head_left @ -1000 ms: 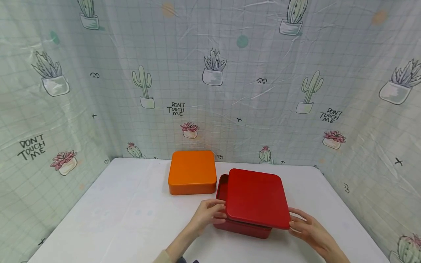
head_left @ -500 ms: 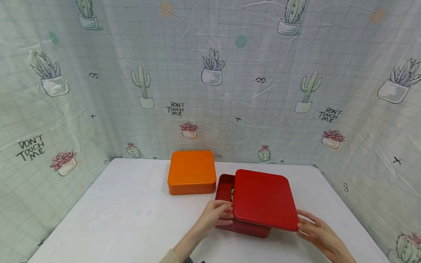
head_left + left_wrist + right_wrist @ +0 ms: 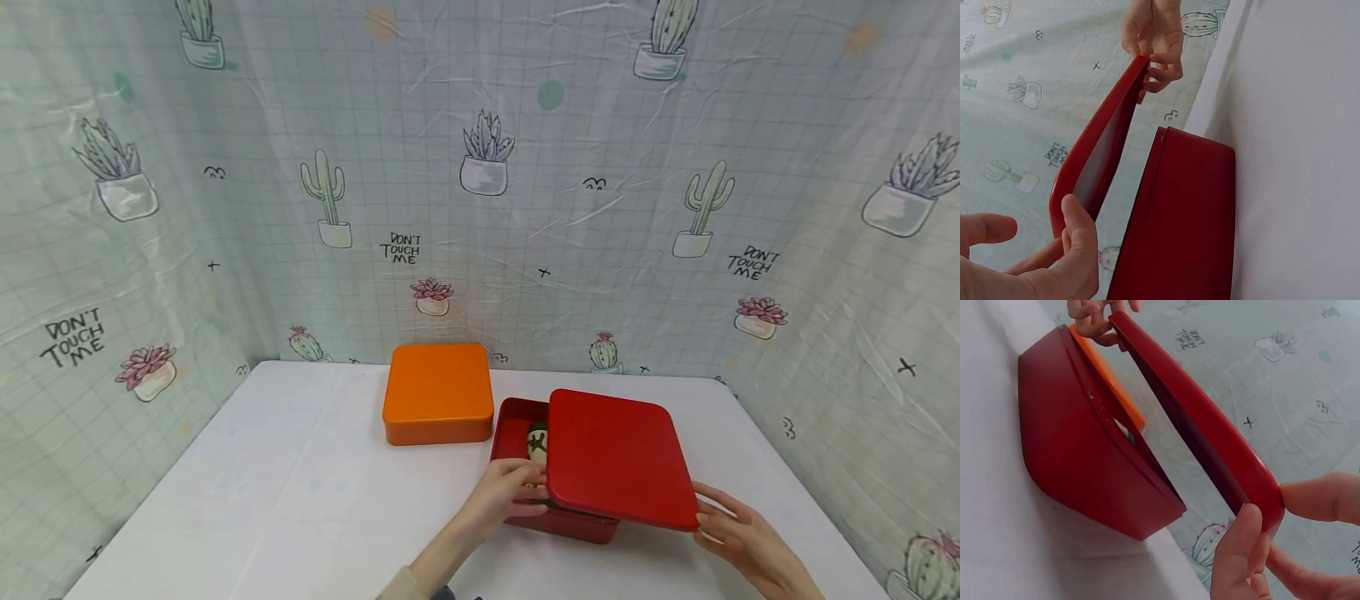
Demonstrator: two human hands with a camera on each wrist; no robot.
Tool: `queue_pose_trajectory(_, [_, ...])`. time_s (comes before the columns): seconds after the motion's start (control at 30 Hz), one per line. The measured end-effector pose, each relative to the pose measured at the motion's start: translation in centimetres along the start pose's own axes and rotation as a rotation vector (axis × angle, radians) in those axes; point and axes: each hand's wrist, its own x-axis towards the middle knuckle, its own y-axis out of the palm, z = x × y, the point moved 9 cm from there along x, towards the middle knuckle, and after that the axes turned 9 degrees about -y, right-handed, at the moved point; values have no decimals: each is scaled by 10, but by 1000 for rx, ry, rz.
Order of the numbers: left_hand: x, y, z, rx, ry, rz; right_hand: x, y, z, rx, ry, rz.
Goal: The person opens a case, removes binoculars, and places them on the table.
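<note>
A red lid (image 3: 622, 458) sits raised and shifted to the right over a red box (image 3: 558, 523), leaving the box's left part uncovered. My right hand (image 3: 750, 542) pinches the lid's near right corner between thumb and fingers. At the near left corner, my left hand (image 3: 497, 498) holds the lid's edge with its fingers, while its thumb (image 3: 991, 228) stands apart from it. Inside the box shows a cream item with dark markings (image 3: 537, 440), partly hidden by the lid. The left wrist view shows a gap between the lid and the box rim.
An orange box (image 3: 438, 392) stands on the white table (image 3: 300, 483), just left of and behind the red box. A cactus-print curtain (image 3: 487, 233) surrounds the table at the back and both sides.
Both hands have moved right with the red lid, sliding it further off the box. More of the box's inside has come into view, with the cream item. The orange box has stayed put.
</note>
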Motion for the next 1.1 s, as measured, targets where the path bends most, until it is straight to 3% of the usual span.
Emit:
queue_pose_trajectory(0.17, [3,7,0,-47,3,26,0,-5,0,39,5,9])
queue_pose_trajectory(0.37, [7,15,2,-106,-23,37,-4,-4,5,145,-9,118])
queue_pose_trajectory(0.87, [11,36,13,-204,-82,83,-14,-23,4,286,44,146])
queue_pose_trajectory(1.1, [13,46,18,-267,-109,119,-23,-14,13,486,55,373])
